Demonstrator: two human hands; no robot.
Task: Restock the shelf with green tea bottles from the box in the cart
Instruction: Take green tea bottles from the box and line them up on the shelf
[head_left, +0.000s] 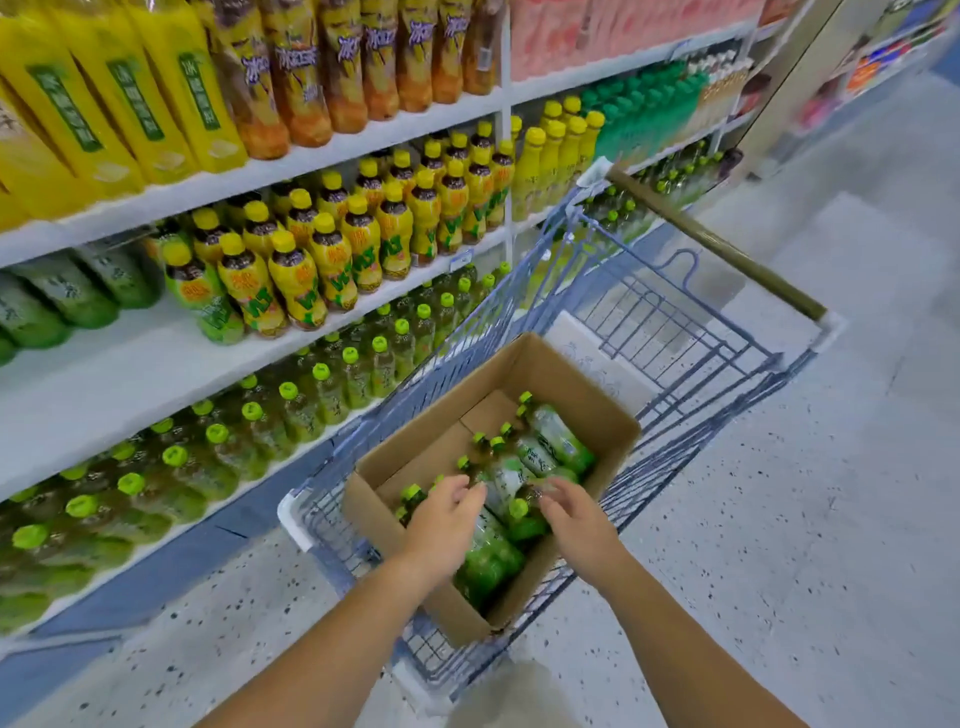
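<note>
Lying on their sides in a jumble, the green tea bottles (558, 441) fill the open box (576, 397) inside the cart (670, 306). Left hand (441, 525) sits over them, fingers together and lightly curved, wrapping nothing. Right hand (576, 519) covers 1 bottle near its cap; its fingers are spread but blurred, so I cannot tell if it's gripping. Suggest 1 bottle per hand, gripped round the body, not the cap. Lift clear of the box wall and stand them upright on the shelf (114, 384) at left.
</note>
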